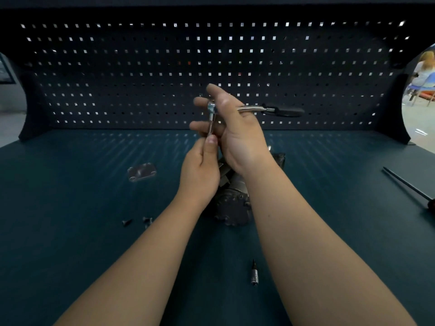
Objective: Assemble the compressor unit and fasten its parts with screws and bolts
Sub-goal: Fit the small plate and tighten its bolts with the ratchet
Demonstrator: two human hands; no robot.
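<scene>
Far left on the worktop (70, 231) a small metal cover plate (141, 171) lies flat, and nearer the person a few loose screws (127, 222) sit apart from it. Toward the middle, the left hand (200, 170) is raised and pinches the lower end of a slim shaft (211, 123) that hangs from the head of a ratchet (270, 110). The right hand (237, 135) grips that ratchet at the head, with the black handle sticking out to the right. The two hands are close together in the air (this looks like fitting or swapping a bit). The compressor unit (233, 208) rests on the worktop directly below them, partly hidden by the wrists. A spare bit socket (254, 274) lies near the front edge, and a long screwdriver (409, 187) lies well off to the right.

The likely trouble is a half-seated shaft: if it does not click fully home, it could drop onto the compressor or slip off a screw head under torque. The loose screws could also roll if a forearm brushes them.
</scene>
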